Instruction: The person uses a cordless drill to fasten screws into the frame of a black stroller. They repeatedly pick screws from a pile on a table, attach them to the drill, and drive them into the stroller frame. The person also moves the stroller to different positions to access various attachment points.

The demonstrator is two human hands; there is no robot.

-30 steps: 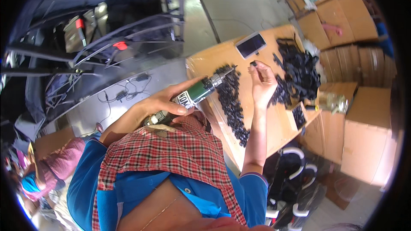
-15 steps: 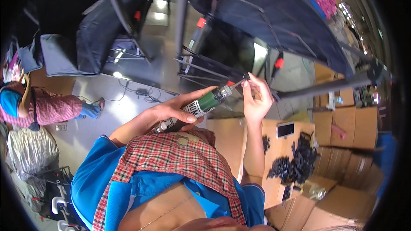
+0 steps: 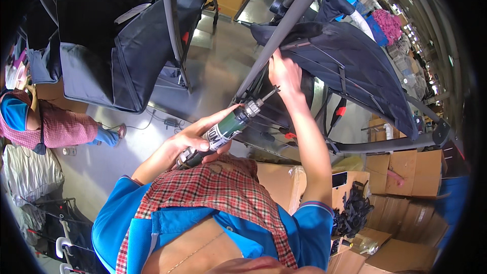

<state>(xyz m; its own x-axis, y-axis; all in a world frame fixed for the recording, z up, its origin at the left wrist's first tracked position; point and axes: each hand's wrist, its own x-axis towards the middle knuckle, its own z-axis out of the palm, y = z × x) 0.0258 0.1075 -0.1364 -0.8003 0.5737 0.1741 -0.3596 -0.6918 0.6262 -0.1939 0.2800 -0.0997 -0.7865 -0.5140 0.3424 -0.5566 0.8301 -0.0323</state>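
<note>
My left hand (image 3: 195, 139) is wrapped around a green and black power screwdriver (image 3: 229, 128), its bit angled up to the right. A small dark piece (image 3: 276, 89) sits at the bit's tip, too small to name. Beyond it, my right hand (image 3: 285, 75) reaches up to a thick grey frame tube (image 3: 271, 61), fingers curled against it and their ends partly hidden. The tube belongs to a folding frame, seemingly a stroller, with a black fabric canopy (image 3: 350, 66) right of my right hand.
Another black fabric-covered frame (image 3: 109, 61) stands at the left. A person in a checked apron (image 3: 66, 122) is farther left. On the cardboard surface at right lie a phone (image 3: 339, 179) and a heap of black parts (image 3: 355, 210). Cardboard boxes (image 3: 406, 172) are stacked beyond.
My right hand has left the screwdriver's tip and moved up and away to the grey tube. The screwdriver, still in my left hand, has shifted slightly left. The view has shifted.
</note>
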